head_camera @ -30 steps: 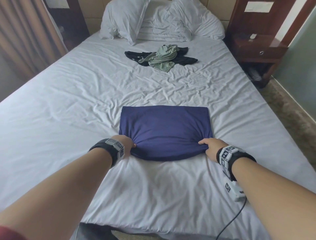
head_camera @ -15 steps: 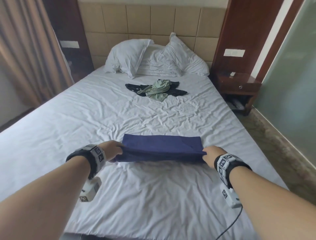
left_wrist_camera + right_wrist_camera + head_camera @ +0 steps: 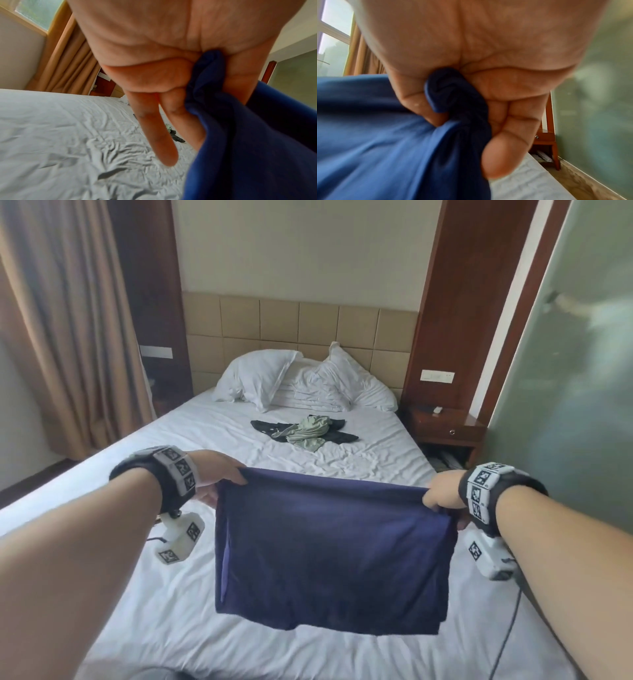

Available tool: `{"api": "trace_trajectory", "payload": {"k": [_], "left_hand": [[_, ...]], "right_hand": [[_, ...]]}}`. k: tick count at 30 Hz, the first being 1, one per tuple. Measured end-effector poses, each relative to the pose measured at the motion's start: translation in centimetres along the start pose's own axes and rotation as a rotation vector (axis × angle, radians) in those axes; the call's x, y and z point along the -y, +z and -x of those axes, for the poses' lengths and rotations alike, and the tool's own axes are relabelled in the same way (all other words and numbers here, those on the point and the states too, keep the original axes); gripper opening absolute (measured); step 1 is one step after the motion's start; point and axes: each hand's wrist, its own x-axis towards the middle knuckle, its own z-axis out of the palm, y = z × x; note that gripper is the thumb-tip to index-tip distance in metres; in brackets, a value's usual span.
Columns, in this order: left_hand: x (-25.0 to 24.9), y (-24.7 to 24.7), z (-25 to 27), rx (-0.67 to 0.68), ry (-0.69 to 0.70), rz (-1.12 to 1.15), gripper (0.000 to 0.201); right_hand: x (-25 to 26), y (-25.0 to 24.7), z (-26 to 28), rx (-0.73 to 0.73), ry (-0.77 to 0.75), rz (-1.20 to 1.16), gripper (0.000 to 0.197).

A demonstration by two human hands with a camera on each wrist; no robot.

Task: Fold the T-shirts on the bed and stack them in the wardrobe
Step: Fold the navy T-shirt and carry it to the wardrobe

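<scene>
Navy T-shirt (image 3: pixel 330 559) hangs limp, light, soft; left hand (image 3: pixel 214 477) and right hand (image 3: pixel 442 494) each pinch a top corner. Corner grips suit it.

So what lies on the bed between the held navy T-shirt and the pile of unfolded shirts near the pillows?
Only bare, wrinkled white sheet, as the head view shows, between the navy T-shirt and the pile.

Hotel-style bedroom, white-sheeted bed (image 3: pixel 171 594), padded headboard (image 3: pixel 298 326) far, wooden nightstand (image 3: pixel 448 428) right, curtains (image 3: pixel 75 330) left
</scene>
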Motion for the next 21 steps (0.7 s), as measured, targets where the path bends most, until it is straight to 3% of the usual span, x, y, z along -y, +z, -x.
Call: {"api": "trace_trajectory", "payload": {"k": [5,11,18,21], "left_hand": [[1.9,0.8,-1.8,0.063,-0.010,0.024,0.028],[6.1,2.4,-7.6,-0.108,-0.015,0.084,0.018],[8.5,3.1,-13.8,-0.136,-0.053,0.169,0.009],[9.9,3.4,-16.5,-0.149,-0.099,0.206,0.009]], "right_hand": [[-0.7,2.0,-1.1,0.048,0.057,-0.053,0.012],[-1.1,6.8,-5.2,0.065,0.066,-0.214,0.005],[-2.1,10.2,-12.4,0.026,0.116,-0.479,0.023],[-2.6,11.7,-14.9,0.020,0.185,-0.593,0.015]]}}
